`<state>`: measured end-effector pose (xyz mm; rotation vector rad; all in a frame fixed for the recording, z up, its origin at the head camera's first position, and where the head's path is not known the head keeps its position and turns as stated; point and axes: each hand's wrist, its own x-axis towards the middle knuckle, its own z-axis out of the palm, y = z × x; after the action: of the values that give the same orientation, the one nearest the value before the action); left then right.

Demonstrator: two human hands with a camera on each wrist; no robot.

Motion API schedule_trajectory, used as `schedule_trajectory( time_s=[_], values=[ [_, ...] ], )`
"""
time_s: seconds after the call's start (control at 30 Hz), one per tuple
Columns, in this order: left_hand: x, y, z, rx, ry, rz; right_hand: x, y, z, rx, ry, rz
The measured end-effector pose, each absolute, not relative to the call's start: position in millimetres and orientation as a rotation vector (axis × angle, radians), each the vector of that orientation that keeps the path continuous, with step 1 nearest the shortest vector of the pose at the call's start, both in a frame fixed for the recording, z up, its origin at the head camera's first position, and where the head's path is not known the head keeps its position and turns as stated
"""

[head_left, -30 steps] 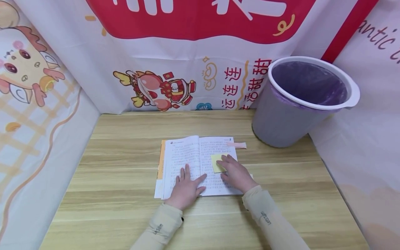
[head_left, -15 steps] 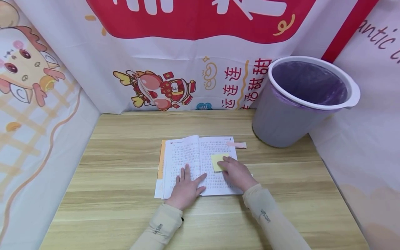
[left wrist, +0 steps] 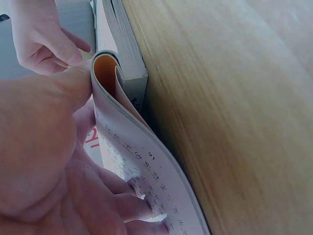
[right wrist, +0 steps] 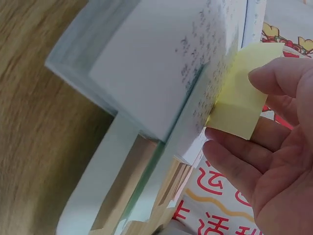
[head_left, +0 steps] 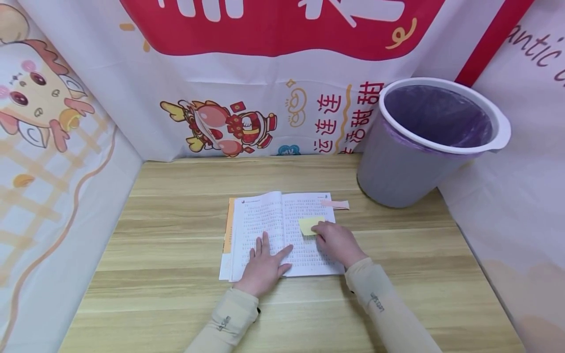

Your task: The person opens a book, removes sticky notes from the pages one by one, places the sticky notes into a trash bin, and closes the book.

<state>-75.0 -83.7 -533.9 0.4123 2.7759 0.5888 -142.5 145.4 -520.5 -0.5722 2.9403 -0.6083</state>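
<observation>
An open book (head_left: 260, 211) with printed text lies on the wooden table. My left hand (head_left: 261, 270) rests spread across its lower left page and the fold, fingers straight. On the right page is a yellow sticky note (head_left: 310, 226). My right hand (head_left: 339, 241) pinches the note's near right edge between thumb and fingers. In the right wrist view the sticky note (right wrist: 244, 93) stands up off the page, its far side still against the paper. The left wrist view shows the pages (left wrist: 139, 161) bulging at the spine beside my left thumb.
A grey trash bin (head_left: 397, 166) with a purple liner stands at the back right of the table (head_left: 176, 235). A pink paper strip (head_left: 337, 204) sticks out from the book's right edge. Printed cloth (head_left: 247, 78) hangs behind and at both sides.
My right fingers have gone from lying spread over the sticky note to pinching its edge and lifting it. The left hand has stayed in place on the book.
</observation>
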Motion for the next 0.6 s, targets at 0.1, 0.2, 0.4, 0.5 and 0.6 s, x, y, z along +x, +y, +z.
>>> schedule_trajectory(
  time_s=[0.1, 0.2, 0.4, 0.5, 0.6],
  values=[
    [-75.2, -83.4, -533.9, 0.409, 2.776, 0.587, -143.2, 145.4, -519.2, -0.553, 2.938, -0.653],
    [-75.3, -83.2, -533.3, 0.408, 2.777, 0.585, -143.9, 145.1, -516.8, -0.541, 2.947, -0.672],
    [-74.6, -83.1, -535.3, 0.408, 2.779, 0.596, -147.4, 146.6, -511.5, -0.460, 2.994, -0.684],
    [-74.2, -83.1, -536.5, 0.410, 2.779, 0.597, -148.5, 147.5, -508.4, -0.405, 3.012, -0.699],
    [-74.2, -83.1, -536.4, 0.413, 2.777, 0.593, -149.6, 148.6, -507.2, -0.391, 3.021, -0.725]
  ],
)
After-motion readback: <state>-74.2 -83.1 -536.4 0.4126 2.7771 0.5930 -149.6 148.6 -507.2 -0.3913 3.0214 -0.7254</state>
